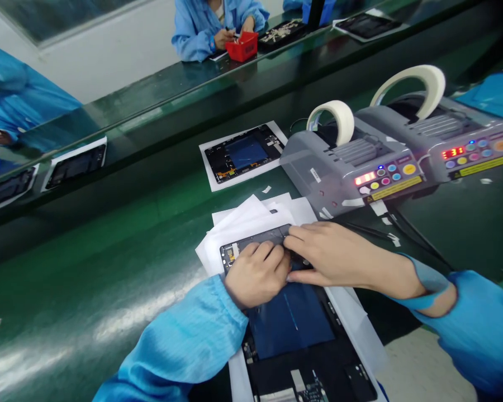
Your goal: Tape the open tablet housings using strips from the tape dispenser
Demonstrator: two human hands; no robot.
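Opened tablet-like device [302,363] on the tabletop [151,240], lying at the near side on white sheets [238,223], with a dark blue panel [308,321] across its middle. The left hand [257,276] rests on the far part of the device, fingers curled; the right hand [331,254] meets it from the right, fingertips and thumb bent down close to the left fingers. Whether either of the hands grasps a small part cannot be told, as the fingers hide the contact. Farther off, a second opened device [247,153] lies on white paper. To its right stand two grey tape dispensers [343,173] with lit red displays, each carrying a pale tape roll [344,120]. At the far side, a co-worker in blue [218,28] sits behind a red basket [243,47]
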